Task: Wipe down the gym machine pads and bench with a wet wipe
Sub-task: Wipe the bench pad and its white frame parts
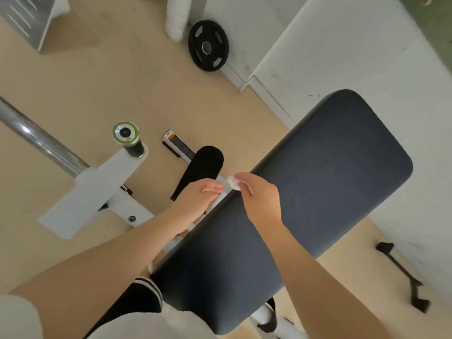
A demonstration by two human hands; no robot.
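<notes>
Both forearms reach fwd from the bottom of the view, over a dark padded bench (305,192) that fills the centre-right. Right hand (259,199) has its grip pinched on a small bunched white wet wipe (232,182), held at the bench pad's left edge, right by the white frame (215,204) underneath. Can't tell if the wipe actually touches the pad or sits just off it. Left hand (195,199) is beside it w/ fingers loosely spread, holding nothing, resting at or just over the frame edge; contact unclear.

Step in hand, as I read it: bench wipe starting at the side edge, most of the pad surface prob. not done yet. Next move calls for flattening the wipe under the fingers and pulling long strokes across the textured top, then along the rim.

No containers in view, no wipe packet or bin. Weight plate (208,45) leans at the wall; chrome bar (41,143) lies to the left.
</notes>
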